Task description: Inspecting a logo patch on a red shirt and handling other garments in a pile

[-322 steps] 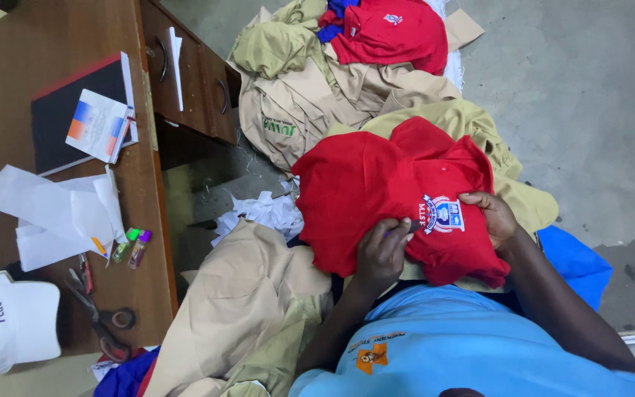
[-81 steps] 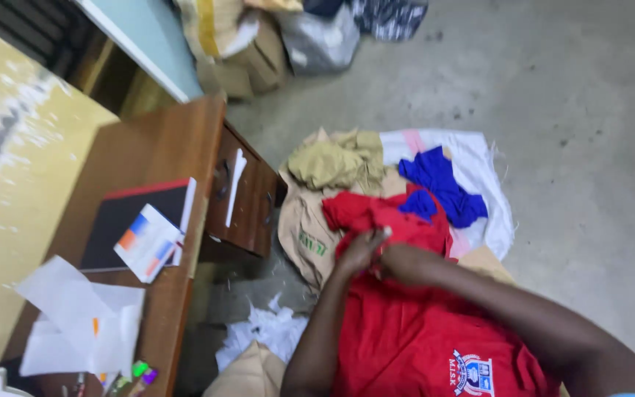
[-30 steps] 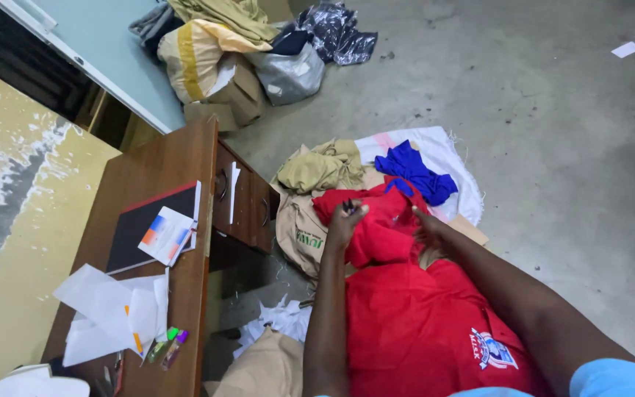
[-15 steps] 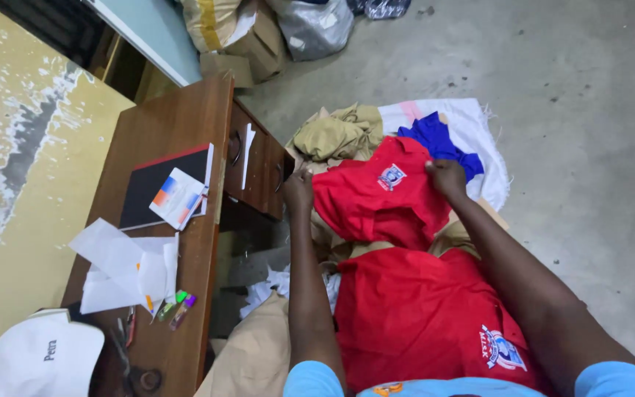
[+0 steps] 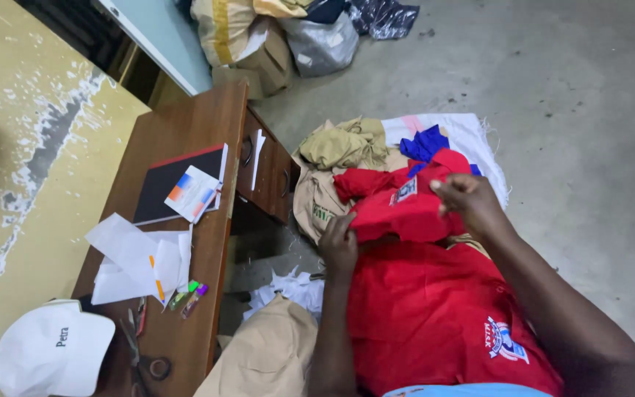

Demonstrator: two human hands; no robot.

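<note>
A: what's cut off for you?

B: My forearms run off the near edge. Left hand [image 5: 339, 246] pinches the near-left edge of the folded red shirt [image 5: 398, 209], right hand [image 5: 468, 202] grips its right side. It sits on another red shirt [image 5: 435, 316], crest partly hidden.

A: room?

B: Desk [image 5: 185, 220] crowds the left, clothes pile [image 5: 347, 147] far, bare floor [image 5: 589, 147] right.

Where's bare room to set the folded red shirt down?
Bare concrete floor right of the white cloth is free, as is the desk's far end beyond the black notebook. The desk's near end is crowded with papers, cap and scissors.
</note>
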